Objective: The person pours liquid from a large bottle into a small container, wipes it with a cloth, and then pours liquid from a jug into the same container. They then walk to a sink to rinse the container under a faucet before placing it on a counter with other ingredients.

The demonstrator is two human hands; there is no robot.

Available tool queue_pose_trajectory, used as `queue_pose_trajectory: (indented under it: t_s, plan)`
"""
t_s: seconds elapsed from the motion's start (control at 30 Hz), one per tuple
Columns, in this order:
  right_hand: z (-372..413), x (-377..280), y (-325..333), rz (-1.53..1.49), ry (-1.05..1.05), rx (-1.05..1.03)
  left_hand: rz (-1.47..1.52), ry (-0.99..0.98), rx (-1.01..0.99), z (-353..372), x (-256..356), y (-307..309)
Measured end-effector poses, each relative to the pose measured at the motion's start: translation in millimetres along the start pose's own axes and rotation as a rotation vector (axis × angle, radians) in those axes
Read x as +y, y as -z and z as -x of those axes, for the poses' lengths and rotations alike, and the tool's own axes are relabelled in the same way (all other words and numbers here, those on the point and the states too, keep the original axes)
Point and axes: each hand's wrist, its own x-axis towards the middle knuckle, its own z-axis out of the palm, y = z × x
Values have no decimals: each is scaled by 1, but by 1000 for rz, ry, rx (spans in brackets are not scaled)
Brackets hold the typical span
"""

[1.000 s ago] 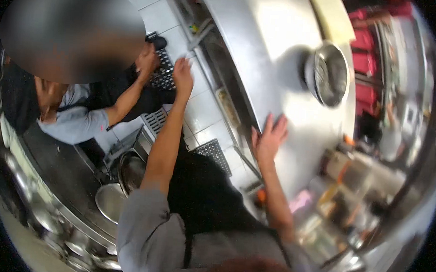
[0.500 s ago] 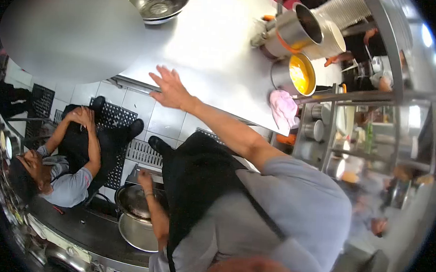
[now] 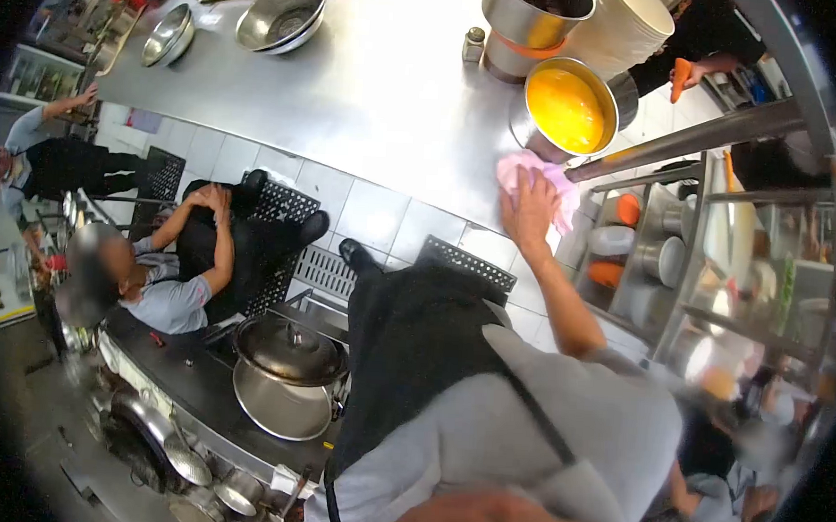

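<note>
My right hand (image 3: 532,210) is on a crumpled pink cloth (image 3: 565,195) at the corner of the steel table (image 3: 378,117), its fingers bent over the fabric. Just above the cloth stands a metal pot of orange-yellow liquid (image 3: 566,110). Behind that pot is a taller steel container (image 3: 535,21) with dark contents, and a small shaker (image 3: 474,45) stands to its left. I cannot see my left hand.
Metal bowls (image 3: 281,15) stand on the table's far side. A co-worker (image 3: 176,286) sits at the left, hands clasped. A lidded pan (image 3: 290,349) lies lower left, shelving (image 3: 660,245) at right. Another person's hand (image 3: 697,75) holds something orange.
My right hand has gone from open above the table's edge to the pink cloth at the right. My left hand has left the view. The whole view has shifted.
</note>
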Motion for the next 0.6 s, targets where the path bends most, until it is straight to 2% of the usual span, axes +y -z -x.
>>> queue_pose_trajectory:
  t_s: [0.07, 0.13, 0.2, 0.27, 0.33, 0.4, 0.53, 0.57, 0.6]
  plan:
    - [-4, -18, -14, -168, 50, -254, -29, -21, -13, 22, 2, -8]
    - [-16, -51, -10, -386, 357, -261, -54, -59, -37, 33, 10, -12]
    - [-38, -71, -32, -437, 516, -203, -84, -107, -64, 38, 20, -11]
    - [-84, -86, -69, -456, 489, -125, -112, -173, -82, 40, 33, -11]
    - [-125, -97, -76, -401, 407, -86, -117, -245, -94, 37, 47, -8]
    - [-139, -98, -84, -448, 364, -123, -97, -286, -90, 34, 61, -8]
    - [-108, -60, -71, -485, 383, -165, 18, -172, 18, 12, 73, -1]
    - [-89, -42, -67, -424, 382, -122, -60, -316, 44, -3, 60, 3]
    - [-67, -21, -59, -363, 383, -81, -34, -267, 38, -10, 43, 10]
